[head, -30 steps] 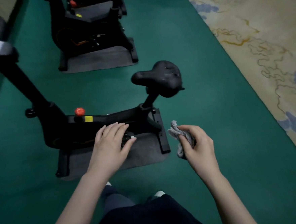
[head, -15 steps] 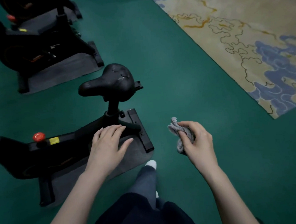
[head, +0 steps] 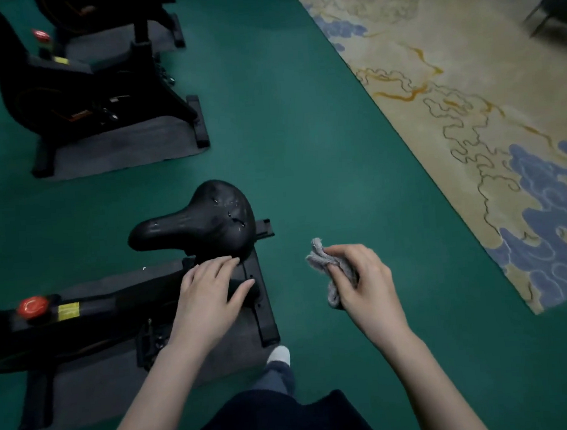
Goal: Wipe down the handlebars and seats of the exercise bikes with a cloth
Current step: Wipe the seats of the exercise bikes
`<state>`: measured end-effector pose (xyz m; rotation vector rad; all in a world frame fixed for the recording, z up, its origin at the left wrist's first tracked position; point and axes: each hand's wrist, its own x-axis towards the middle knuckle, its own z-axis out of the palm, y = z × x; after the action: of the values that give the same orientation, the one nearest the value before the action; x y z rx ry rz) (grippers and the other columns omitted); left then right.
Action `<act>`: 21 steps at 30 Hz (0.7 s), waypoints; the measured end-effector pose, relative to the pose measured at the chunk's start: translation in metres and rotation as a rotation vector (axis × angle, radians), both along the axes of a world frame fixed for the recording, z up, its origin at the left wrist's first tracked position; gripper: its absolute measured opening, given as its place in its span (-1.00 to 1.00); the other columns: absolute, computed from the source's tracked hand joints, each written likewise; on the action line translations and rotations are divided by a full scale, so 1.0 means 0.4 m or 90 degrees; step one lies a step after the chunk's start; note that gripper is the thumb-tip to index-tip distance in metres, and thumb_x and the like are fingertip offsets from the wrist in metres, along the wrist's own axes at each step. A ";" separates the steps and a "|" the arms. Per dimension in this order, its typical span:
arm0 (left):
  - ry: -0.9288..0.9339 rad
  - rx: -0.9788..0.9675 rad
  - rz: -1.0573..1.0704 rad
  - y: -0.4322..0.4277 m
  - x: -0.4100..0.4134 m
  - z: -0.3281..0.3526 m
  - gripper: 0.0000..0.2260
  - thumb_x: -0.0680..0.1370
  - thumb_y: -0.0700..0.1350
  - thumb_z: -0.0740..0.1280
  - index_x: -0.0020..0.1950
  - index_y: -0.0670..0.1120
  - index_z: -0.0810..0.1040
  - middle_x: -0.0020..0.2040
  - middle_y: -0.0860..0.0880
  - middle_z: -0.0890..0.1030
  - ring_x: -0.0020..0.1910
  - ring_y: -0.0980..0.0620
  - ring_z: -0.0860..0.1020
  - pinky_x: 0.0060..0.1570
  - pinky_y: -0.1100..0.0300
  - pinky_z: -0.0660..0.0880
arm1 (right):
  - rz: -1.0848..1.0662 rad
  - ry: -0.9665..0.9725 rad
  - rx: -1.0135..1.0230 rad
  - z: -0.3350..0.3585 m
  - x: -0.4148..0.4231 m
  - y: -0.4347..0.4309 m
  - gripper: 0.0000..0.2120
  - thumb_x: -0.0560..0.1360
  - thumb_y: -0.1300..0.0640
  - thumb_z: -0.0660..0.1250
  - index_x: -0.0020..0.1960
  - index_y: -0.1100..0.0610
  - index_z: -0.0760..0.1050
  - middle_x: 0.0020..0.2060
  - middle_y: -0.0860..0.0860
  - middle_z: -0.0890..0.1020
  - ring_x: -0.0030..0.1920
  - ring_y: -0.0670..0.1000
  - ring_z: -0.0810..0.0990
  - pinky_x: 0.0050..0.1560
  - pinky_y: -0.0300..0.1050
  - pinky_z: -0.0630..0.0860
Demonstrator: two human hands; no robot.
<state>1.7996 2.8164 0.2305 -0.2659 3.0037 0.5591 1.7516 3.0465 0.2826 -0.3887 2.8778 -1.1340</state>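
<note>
We see the grey cloth (head: 318, 258) crumpled in the right hand (head: 364, 286), whose fingers curl around it, above the green floor (head: 303, 139) and just to the right of the nearest bike (head: 98, 315). The black seat (head: 199, 224) of this bike stands to the left of the cloth, apart from it, with small shiny marks on top. The left hand (head: 207, 294) is flat with straight fingers just below the seat; we cannot tell if it touches the bike. A second bike (head: 75, 88) stands farther back, and a patterned carpet (head: 468, 101) lies at the right.
</note>
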 end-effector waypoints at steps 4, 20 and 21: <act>-0.004 0.007 0.060 -0.024 -0.047 0.006 -0.51 0.57 0.19 0.15 0.43 0.00 0.36 0.39 0.07 0.41 0.40 0.06 0.31 0.41 0.10 0.12 | 0.055 -0.014 -0.001 0.002 -0.097 -0.040 -0.83 0.51 0.25 0.33 0.07 0.08 0.56 -0.04 -0.13 0.57 0.04 -0.09 0.49 0.05 -0.52 0.26; -0.071 -0.013 0.434 0.068 -0.125 -0.023 -0.52 0.56 0.19 0.17 0.40 -0.03 0.42 0.36 0.04 0.45 0.37 0.03 0.36 0.37 0.06 0.20 | 0.434 -0.032 -0.029 -0.041 -0.471 -0.108 -0.83 0.51 0.24 0.34 0.08 0.09 0.57 -0.06 -0.14 0.56 0.03 -0.10 0.48 0.06 -0.52 0.25; -0.070 -0.011 0.466 0.094 -0.144 -0.022 -0.52 0.56 0.19 0.17 0.40 -0.04 0.42 0.36 0.03 0.45 0.37 0.02 0.36 0.38 0.05 0.21 | 0.469 -0.030 -0.027 -0.039 -0.502 -0.100 -0.83 0.51 0.24 0.34 0.08 0.09 0.57 -0.06 -0.15 0.55 0.02 -0.11 0.48 0.06 -0.52 0.25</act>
<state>1.7421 2.8541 0.2218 -1.3673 2.7301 0.5267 1.5509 3.0064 0.2671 -1.2576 2.3069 -1.0195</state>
